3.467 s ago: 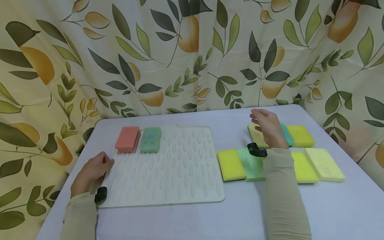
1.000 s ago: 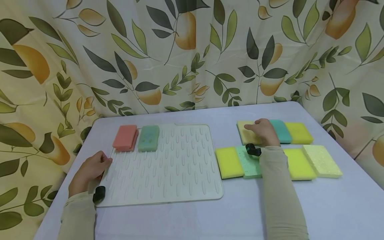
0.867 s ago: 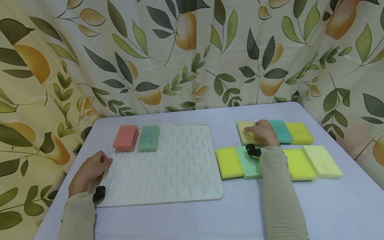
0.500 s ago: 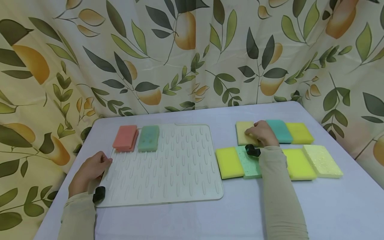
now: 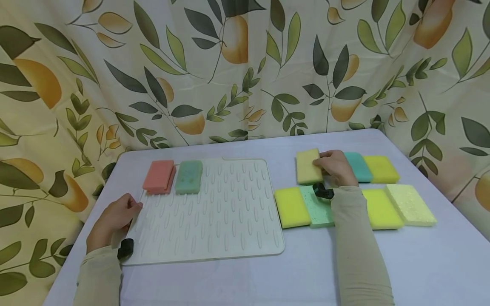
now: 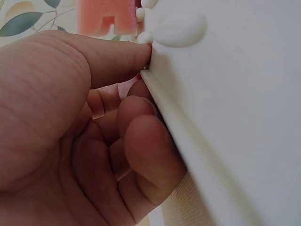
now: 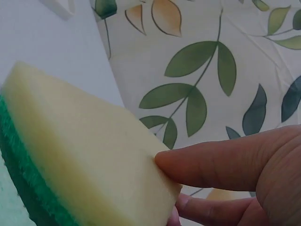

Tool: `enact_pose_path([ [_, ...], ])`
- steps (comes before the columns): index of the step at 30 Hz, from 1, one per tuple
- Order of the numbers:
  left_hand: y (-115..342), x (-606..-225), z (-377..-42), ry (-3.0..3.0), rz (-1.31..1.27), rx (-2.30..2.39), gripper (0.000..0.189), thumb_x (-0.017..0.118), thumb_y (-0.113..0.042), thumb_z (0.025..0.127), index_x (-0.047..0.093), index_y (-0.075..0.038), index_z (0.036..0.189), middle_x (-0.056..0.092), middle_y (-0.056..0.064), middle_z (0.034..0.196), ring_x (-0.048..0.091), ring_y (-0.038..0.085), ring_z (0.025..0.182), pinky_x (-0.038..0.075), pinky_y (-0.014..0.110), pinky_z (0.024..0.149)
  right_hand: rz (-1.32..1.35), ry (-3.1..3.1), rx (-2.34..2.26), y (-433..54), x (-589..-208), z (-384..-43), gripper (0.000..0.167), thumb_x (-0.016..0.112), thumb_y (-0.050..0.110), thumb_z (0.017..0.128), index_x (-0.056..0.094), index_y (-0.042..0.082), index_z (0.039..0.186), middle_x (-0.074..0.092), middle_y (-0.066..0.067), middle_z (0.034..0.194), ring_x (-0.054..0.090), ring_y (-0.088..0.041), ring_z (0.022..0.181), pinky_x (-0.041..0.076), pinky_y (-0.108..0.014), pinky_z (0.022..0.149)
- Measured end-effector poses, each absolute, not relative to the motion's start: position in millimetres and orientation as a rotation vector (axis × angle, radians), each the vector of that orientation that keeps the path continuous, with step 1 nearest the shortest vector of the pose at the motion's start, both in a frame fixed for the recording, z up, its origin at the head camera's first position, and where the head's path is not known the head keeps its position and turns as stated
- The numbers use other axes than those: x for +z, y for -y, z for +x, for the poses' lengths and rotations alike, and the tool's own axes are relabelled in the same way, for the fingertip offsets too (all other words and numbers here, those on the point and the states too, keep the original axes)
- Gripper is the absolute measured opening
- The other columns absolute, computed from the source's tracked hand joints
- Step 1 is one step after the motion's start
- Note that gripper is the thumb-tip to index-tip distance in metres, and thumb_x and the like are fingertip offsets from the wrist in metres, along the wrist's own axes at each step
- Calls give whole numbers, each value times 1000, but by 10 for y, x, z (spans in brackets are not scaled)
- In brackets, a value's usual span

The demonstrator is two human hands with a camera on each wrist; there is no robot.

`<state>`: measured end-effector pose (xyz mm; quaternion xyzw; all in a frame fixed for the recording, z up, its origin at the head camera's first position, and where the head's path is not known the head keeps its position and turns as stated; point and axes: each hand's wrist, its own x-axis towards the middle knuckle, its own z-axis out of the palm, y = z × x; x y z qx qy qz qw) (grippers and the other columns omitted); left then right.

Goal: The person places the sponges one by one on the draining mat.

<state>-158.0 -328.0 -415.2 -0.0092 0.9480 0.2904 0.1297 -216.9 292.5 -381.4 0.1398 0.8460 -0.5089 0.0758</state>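
My right hand (image 5: 338, 168) pinches the right edge of a pale yellow sponge (image 5: 306, 167), thumb over its top face and fingers beneath. In the right wrist view the sponge (image 7: 99, 150) tilts and shows a green scouring layer (image 7: 33, 174) on its underside. At the left, my left hand (image 5: 115, 219) grips the left edge of a white ridged drying mat (image 5: 229, 216). Seen by the left wrist, the thumb (image 6: 117, 61) lies at the mat's edge, with curled fingertips (image 6: 148, 146) under it. Red sponges (image 5: 159, 175), stacked, and a blue-green sponge (image 5: 189, 176) lie on the mat's far left corner.
Right of the mat lie a teal sponge (image 5: 357, 167) and a yellow sponge (image 5: 381, 169) at the back. The front row has a yellow sponge (image 5: 292, 207), a green sponge (image 5: 315, 208) and more yellow ones, partly behind my forearm. A patterned curtain (image 5: 245, 85) borders the table.
My right hand has come down onto the pale yellow sponge, closed on its edge, drawn it leftward and raised it at a tilt. My left hand stays at the mat's edge.
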Motion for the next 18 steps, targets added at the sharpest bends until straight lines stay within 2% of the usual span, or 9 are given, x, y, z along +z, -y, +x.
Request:
enact_pose_path([
  [4, 3279, -4149, -1583, -2756, -26, 844, 26, 55, -26, 111, 47, -3, 100, 52, 10, 80, 54, 23, 63, 48, 38, 60, 422, -2502, -1601, -2905, -3815, -2177, 63, 62, 16, 105, 40, -15, 155, 55, -28, 141, 63, -14, 87, 55, -25, 77],
  [10, 3277, -4151, -1592, -2754, -33, 847, 26, 55, -25, 111, 47, -3, 101, 52, 10, 80, 54, 23, 63, 49, 38, 59, 385, -2448, -1716, -2872, -3797, -2177, 61, 62, 16, 107, 40, -14, 155, 50, -28, 148, 65, -11, 89, 56, -22, 78],
  [18, 3282, -4165, -1586, -2748, -54, 838, 26, 55, -26, 110, 48, -3, 102, 52, 10, 80, 54, 24, 65, 48, 38, 61, 349, -2407, -1788, -2756, -3774, -2192, 56, 64, 14, 106, 45, -14, 151, 51, -25, 145, 65, -8, 88, 57, -23, 79],
])
